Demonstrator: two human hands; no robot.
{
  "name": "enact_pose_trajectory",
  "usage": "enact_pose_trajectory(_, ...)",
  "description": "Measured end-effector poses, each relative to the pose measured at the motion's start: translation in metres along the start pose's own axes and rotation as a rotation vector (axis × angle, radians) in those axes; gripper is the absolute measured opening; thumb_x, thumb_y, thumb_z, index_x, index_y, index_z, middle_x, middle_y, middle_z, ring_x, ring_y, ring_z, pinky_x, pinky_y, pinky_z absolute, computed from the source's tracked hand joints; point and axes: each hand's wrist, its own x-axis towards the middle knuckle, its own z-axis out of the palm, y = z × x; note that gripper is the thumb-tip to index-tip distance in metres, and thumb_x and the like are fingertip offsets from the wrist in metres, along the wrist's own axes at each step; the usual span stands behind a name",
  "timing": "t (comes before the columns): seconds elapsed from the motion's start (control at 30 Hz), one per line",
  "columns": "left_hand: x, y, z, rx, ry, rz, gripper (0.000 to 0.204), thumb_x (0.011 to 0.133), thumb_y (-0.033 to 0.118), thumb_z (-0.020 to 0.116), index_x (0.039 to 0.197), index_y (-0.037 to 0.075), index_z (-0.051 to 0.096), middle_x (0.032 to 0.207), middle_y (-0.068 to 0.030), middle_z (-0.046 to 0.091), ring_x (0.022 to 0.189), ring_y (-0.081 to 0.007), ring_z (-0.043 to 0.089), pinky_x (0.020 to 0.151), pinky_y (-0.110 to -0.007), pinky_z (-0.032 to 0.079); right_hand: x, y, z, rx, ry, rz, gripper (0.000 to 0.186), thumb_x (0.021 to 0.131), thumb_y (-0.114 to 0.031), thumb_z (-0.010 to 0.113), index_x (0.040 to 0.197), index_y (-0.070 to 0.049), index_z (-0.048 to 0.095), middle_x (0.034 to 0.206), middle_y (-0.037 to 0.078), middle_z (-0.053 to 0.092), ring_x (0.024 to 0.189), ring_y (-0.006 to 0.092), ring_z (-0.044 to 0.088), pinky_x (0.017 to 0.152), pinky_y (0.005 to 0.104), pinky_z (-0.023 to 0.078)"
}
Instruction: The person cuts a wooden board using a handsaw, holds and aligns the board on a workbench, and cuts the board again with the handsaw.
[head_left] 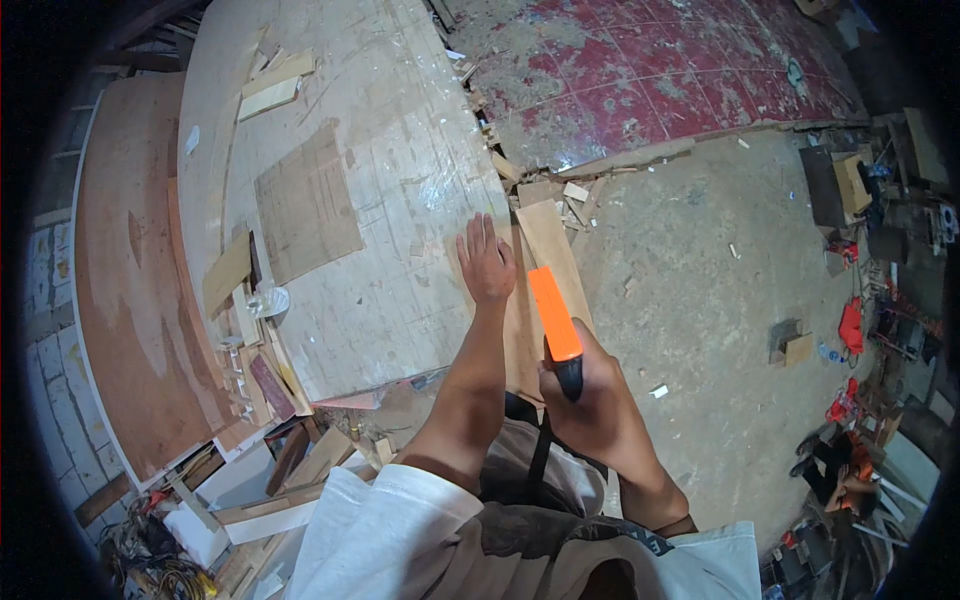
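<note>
My left hand [488, 268] lies flat near the right edge of a large pale worktop [400, 130], its fingers stretched forward and holding nothing. Just to its right, my right hand [592, 385] is wrapped round an orange box-shaped tool [553, 312] with a rounded black rear end. The tool's grip and underside are hidden, so I cannot tell its exact kind. Beneath and beyond it a long wooden board [545, 230] runs along the worktop's edge. From this angle I cannot tell whether the tool touches the board.
A thin brown sheet [310, 205] and wood strips [275, 85] lie on the worktop. At its left stand a clear plastic cup [268, 300] and a large brown panel [140, 270]. Offcuts [310, 460] crowd the lower left. Wood scraps [577, 205] litter the concrete floor [690, 270]; clutter lines the right.
</note>
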Motion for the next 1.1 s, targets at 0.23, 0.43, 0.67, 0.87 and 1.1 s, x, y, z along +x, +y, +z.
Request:
enact_pose_trajectory(0.23, 0.009, 0.006, -0.019, 0.014, -0.040, 0.045, 0.052, 0.095, 0.022, 0.041, 0.145, 0.005, 0.039, 0.152, -0.0078, 0.037, 0.143, -0.0223, 0.029, 0.120, -0.045, 0.013, 0.115, 0.080, 0.025, -0.108, 0.106, -0.069, 0.021, 0.088, -0.006, 0.054, 0.108, 0.001, 0.054, 0.072, 0.012, 0.055, 0.067, 0.0174, 0.052, 0.065, 0.0318, 0.046)
enact_pose_trajectory(0.43, 0.007, 0.007, -0.018, 0.164, -0.046, 0.080, 0.053, 0.096, 0.023, 0.038, 0.145, 0.003, 0.037, 0.153, -0.0131, 0.034, 0.144, -0.0230, 0.027, 0.120, -0.045, 0.012, 0.069, 0.043, 0.019, -0.093, 0.027, 0.005, 0.026, 0.085, -0.005, 0.053, 0.111, 0.000, 0.053, 0.075, 0.016, 0.057, 0.067, 0.0177, 0.054, 0.064, 0.0316, 0.046)
enact_pose_trajectory(0.67, 0.005, 0.009, -0.019, 0.033, -0.062, 0.039, 0.051, 0.096, 0.021, 0.040, 0.144, 0.002, 0.040, 0.152, -0.0129, 0.036, 0.143, -0.0246, 0.028, 0.120, -0.046, 0.013, -0.005, 0.002, 0.005, 0.008, -0.023, -0.027, 0.024, 0.085, -0.002, 0.053, 0.108, 0.001, 0.051, 0.076, 0.013, 0.053, 0.067, 0.0153, 0.049, 0.065, 0.0297, 0.045)
enact_pose_trajectory(0.87, 0.008, 0.011, -0.016, 0.012, -0.034, 0.051, 0.051, 0.095, 0.020, 0.041, 0.143, 0.002, 0.041, 0.151, -0.0127, 0.038, 0.142, -0.0250, 0.030, 0.120, -0.045, 0.014, 0.026, -0.013, -0.002, -0.024, -0.045, -0.033, 0.021, 0.086, -0.003, 0.057, 0.105, 0.002, 0.052, 0.077, 0.004, 0.054, 0.071, 0.0121, 0.049, 0.066, 0.0291, 0.044)
enact_pose_trajectory(1.1, 0.009, 0.012, -0.016, 0.016, 0.013, 0.053, 0.051, 0.094, 0.019, 0.042, 0.141, 0.001, 0.044, 0.148, -0.0133, 0.042, 0.141, -0.0256, 0.033, 0.119, -0.045, 0.015, -0.025, -0.024, -0.011, -0.041, -0.021, 0.092, 0.012, 0.087, -0.001, 0.054, 0.097, 0.002, 0.050, 0.075, 0.005, 0.050, 0.070, 0.0124, 0.048, 0.065, 0.0301, 0.043)
